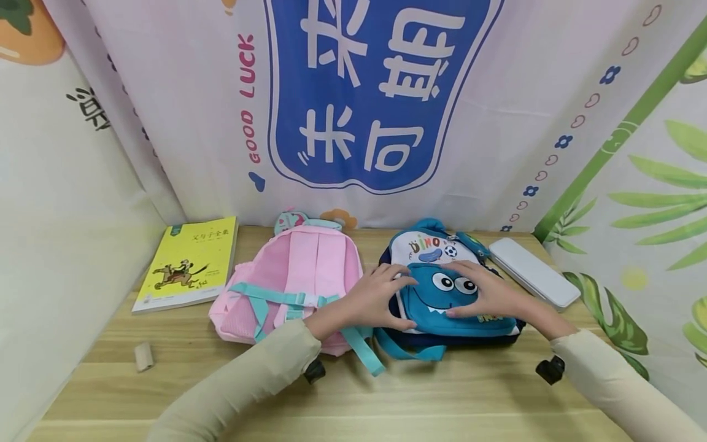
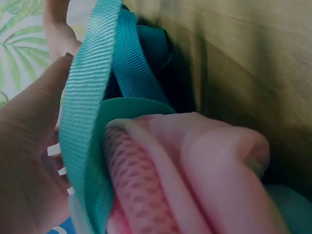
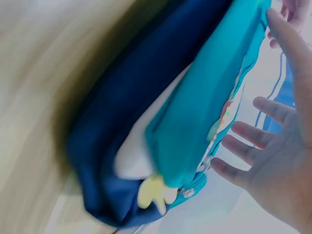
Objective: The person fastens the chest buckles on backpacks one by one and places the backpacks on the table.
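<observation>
A blue dinosaur backpack (image 1: 436, 313) with big eyes and a white-toothed mouth lies front side up on the wooden table. Over its left part is my left hand (image 1: 378, 299), thumb and fingers apart. My right hand (image 1: 488, 294) is over its right part, and in the right wrist view its fingers (image 3: 246, 148) are spread beside the bag's teal front pocket (image 3: 195, 112). Neither hand grips anything; whether fingertips touch the cloth is hard to tell. Left of it lies a pink backpack (image 1: 315, 258), straps up, its turquoise strap (image 2: 90, 92) close to my left hand in the left wrist view.
A yellow book (image 1: 190, 264) lies at the table's back left, with a small beige block (image 1: 143, 356) in front of it. At the back right a white case (image 1: 533, 272) lies beside the blue backpack. Printed curtains (image 1: 210, 123) enclose the table's back and sides.
</observation>
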A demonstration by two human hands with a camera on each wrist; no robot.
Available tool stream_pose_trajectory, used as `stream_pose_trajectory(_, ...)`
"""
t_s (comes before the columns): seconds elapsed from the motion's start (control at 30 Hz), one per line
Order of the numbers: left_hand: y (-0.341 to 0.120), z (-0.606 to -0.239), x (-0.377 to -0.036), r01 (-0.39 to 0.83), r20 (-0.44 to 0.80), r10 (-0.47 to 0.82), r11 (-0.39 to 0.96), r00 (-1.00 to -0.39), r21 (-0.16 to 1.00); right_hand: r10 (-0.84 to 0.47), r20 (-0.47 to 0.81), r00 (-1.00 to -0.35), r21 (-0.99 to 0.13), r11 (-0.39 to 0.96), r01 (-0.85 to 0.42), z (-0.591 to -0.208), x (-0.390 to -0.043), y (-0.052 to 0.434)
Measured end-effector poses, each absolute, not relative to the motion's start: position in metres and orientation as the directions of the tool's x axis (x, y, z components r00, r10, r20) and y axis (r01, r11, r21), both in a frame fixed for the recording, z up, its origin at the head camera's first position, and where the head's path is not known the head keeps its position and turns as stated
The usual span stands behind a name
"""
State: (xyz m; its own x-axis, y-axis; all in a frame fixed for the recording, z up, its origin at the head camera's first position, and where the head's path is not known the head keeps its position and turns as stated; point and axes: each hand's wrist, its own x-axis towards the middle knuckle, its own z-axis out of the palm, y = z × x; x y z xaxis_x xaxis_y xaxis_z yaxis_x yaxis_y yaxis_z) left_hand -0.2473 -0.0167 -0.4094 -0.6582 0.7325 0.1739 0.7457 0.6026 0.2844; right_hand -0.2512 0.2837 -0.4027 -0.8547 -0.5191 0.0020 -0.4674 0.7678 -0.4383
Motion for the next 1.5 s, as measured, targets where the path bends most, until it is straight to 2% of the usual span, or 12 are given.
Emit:
stream_pose_trajectory(0.27,-0.01,-0.419,-0.25,0.758,0.174,0.741,0.609,-0.649,0.233,-0.564,-0.032,-0.825,-0.426,0.755,-0.499,-0.408,-0.242,0.312)
stream_pose_trajectory(0.6,-0.007,-0.422,-0.251,0.768,0.167,0.752,0.603,-0.638,0.217,-0.546,-0.043,-0.837,-0.402,0.776,-0.486,-0.408,-0.233,0.341)
stream_pose_trajectory(0.77,-0.007,-0.422,-0.251,0.771,0.15,0.76,0.602,-0.633,0.207,-0.54,-0.059,-0.84,-0.425,0.775,-0.468,-0.411,-0.231,0.353)
stream_pose_trajectory(0.93,-0.009,-0.421,-0.252,0.765,0.12,0.763,0.599,-0.635,0.237,-0.51,-0.093,-0.855,-0.456,0.786,-0.419,-0.416,-0.227,0.362)
stream_pose_trajectory(1.33,-0.015,-0.407,-0.259,0.737,-0.023,0.787,0.588,-0.617,0.333,-0.468,0.009,-0.884,-0.433,0.795,-0.425,-0.426,-0.225,0.369)
stream_pose_trajectory(1.5,-0.016,-0.405,-0.259,0.739,-0.039,0.795,0.58,-0.606,0.344,-0.461,0.03,-0.887,-0.442,0.79,-0.426,-0.427,-0.223,0.371)
